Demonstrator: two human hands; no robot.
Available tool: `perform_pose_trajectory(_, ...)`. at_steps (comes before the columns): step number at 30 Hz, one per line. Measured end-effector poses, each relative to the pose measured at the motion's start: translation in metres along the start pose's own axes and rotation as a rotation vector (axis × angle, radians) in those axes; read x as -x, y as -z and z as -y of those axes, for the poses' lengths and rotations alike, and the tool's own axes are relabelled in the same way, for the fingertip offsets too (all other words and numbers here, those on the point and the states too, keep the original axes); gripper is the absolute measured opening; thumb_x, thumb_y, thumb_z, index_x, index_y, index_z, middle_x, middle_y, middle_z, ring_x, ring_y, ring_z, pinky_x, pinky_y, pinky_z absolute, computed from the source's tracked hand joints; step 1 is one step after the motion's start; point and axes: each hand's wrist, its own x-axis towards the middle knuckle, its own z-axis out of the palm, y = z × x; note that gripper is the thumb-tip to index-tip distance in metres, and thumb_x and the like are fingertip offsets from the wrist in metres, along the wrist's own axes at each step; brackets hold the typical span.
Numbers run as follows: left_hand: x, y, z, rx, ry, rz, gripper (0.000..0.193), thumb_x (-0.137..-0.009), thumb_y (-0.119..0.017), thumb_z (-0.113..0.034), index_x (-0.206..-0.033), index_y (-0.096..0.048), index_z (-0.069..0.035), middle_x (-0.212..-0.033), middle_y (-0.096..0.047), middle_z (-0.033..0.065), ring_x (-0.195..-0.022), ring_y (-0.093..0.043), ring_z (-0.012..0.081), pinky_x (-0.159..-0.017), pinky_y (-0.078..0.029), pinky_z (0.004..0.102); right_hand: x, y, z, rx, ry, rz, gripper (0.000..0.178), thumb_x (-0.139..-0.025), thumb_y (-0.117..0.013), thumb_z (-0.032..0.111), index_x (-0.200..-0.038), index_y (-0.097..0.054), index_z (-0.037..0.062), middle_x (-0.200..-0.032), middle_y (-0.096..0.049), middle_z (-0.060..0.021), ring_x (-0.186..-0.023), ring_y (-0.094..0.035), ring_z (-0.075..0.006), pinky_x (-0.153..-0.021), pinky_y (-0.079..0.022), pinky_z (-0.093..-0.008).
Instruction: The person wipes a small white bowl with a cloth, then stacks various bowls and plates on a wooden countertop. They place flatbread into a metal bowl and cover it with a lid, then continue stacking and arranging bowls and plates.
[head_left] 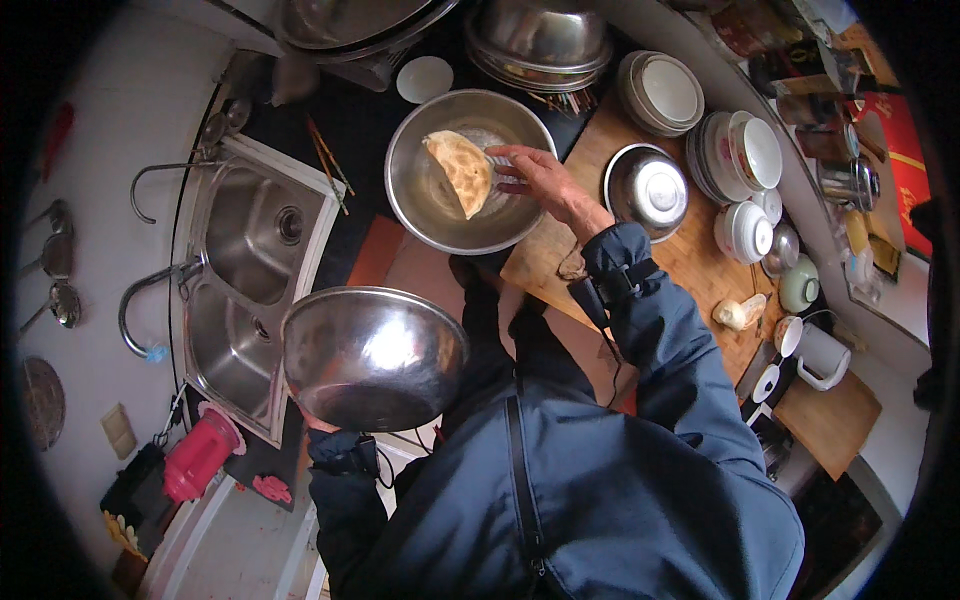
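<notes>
My right hand (548, 182) reaches into a wide steel basin (420, 200) on the counter and grips a small metal utensil (497, 159) that touches a folded, golden-brown flatbread (462, 170) inside it. My left hand (318, 424) is almost hidden under a second steel bowl (372, 355), which it holds up close to my chest, over the edge of the sink; this bowl looks empty. Both forearms wear dark blue sleeves.
A double steel sink (250, 262) with two taps lies to the left, with a red bottle (198, 458) near its corner. On the wooden board (700, 262) to the right stand a steel lid (648, 190), stacked plates (660, 92), white bowls (745, 150) and a white mug (826, 356).
</notes>
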Motion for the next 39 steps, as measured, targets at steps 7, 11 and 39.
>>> perform_pose_trajectory(7,-0.010,-0.003,0.005,0.003,-0.001,0.051,0.060,-0.106,-0.046,-0.045,-0.145,-0.050,0.000,-0.134,-0.063,0.0190,-0.115,-0.064,0.0343,-0.098,-0.055,0.0470,-0.006,-0.021,-0.004,0.242,0.187,-0.209,0.091,-0.094,-0.073,0.051,-0.159,-0.033,0.0011,-0.160,-0.038,-0.0229,-0.140,-0.048,-0.0330,-0.115,-0.041,-0.0417)
perform_pose_trajectory(11,-0.010,0.000,0.004,-0.003,-0.005,0.060,0.060,-0.106,-0.046,-0.045,-0.145,-0.050,0.000,-0.134,-0.063,0.0190,-0.115,-0.064,0.0343,-0.098,-0.055,0.0470,-0.025,-0.034,-0.005,0.539,0.417,-0.294,0.093,-0.090,-0.079,0.043,-0.157,-0.033,-0.0016,-0.154,-0.046,-0.0265,-0.141,-0.048,-0.0357,-0.117,-0.038,-0.0405)
perform_pose_trajectory(39,-0.016,0.015,0.007,-0.009,0.005,0.080,0.059,-0.106,-0.046,-0.044,-0.146,-0.049,-0.001,-0.133,-0.064,0.0193,-0.113,-0.065,0.0345,-0.097,-0.056,0.0471,-0.036,-0.094,-0.005,1.397,0.733,-0.162,0.083,-0.077,-0.081,0.013,-0.151,-0.045,0.0185,-0.152,-0.044,-0.0188,-0.135,-0.050,-0.0408,-0.107,-0.046,-0.0486)
